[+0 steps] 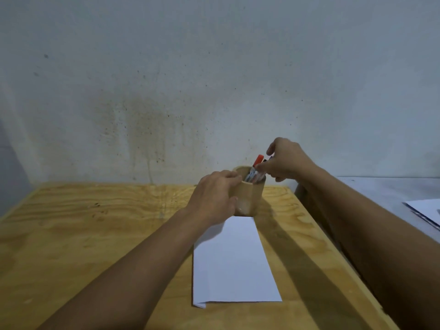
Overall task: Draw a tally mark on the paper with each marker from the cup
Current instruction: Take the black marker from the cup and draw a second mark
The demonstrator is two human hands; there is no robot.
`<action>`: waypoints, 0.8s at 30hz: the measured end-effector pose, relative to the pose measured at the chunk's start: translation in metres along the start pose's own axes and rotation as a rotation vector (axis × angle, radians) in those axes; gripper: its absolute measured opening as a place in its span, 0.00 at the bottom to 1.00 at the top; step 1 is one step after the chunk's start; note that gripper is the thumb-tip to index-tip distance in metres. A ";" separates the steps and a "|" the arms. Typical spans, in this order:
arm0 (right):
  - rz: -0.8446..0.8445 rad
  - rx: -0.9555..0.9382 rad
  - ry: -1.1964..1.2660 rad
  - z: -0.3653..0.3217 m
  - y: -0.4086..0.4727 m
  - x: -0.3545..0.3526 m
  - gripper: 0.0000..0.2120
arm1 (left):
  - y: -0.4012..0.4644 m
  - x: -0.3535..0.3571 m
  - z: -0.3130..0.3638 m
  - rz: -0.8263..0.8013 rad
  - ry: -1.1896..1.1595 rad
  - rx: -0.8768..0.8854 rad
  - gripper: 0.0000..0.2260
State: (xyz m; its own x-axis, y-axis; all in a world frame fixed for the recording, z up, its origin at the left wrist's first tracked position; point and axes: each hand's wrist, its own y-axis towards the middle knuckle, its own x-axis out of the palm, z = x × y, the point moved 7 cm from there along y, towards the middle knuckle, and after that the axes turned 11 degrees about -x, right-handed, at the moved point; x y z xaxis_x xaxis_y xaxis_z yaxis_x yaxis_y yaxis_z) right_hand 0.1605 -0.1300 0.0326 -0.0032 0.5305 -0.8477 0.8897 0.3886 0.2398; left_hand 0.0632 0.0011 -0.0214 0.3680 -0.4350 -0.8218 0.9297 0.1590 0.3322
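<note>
A tan wooden cup (pixel 252 196) stands on the plywood table (pixel 100 234) near the wall, at the far end of a blank white sheet of paper (pixel 234 263). Several markers lean inside it; a red-capped marker (pixel 258 160) sticks up highest. My left hand (pixel 214 198) wraps the cup's left side and holds it. My right hand (pixel 284 160) is over the cup's right rim, with its fingers pinched around the markers just below the red cap. The marker bodies are mostly hidden by the cup and my fingers.
A stained grey wall rises right behind the table. At the right a lower grey surface (pixel 390 194) carries white sheets with a dark edge (pixel 426 210). The table's right edge runs close under my right forearm.
</note>
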 end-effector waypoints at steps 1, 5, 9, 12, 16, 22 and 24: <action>0.002 0.045 -0.011 0.004 0.000 0.007 0.17 | 0.000 0.000 0.000 -0.003 -0.001 0.004 0.24; 0.076 0.131 0.052 0.018 0.000 0.026 0.16 | -0.004 0.000 0.001 -0.006 -0.008 0.010 0.24; 0.144 0.214 0.295 0.020 -0.006 0.023 0.07 | -0.004 0.000 0.000 -0.011 0.005 0.009 0.25; 0.239 0.166 0.464 0.014 -0.007 0.009 0.10 | -0.003 0.001 -0.001 -0.008 -0.007 -0.002 0.25; 0.458 0.002 0.557 -0.006 -0.011 -0.032 0.07 | -0.002 0.003 -0.002 -0.019 -0.052 -0.030 0.25; 0.499 -0.292 0.680 -0.051 -0.038 -0.077 0.14 | 0.001 -0.024 -0.010 0.074 -0.436 -0.140 0.20; 0.323 -0.291 0.588 -0.058 -0.046 -0.061 0.15 | -0.001 -0.044 -0.016 0.095 -0.703 -0.246 0.17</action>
State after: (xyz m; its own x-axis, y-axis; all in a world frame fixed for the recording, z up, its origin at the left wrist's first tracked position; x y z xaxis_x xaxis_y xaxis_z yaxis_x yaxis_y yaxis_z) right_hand 0.0931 -0.1368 0.1008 -0.0787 0.9376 -0.3386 0.7306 0.2854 0.6203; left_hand 0.0462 0.0346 0.0074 0.4281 -0.8600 -0.2776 0.9009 0.3820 0.2060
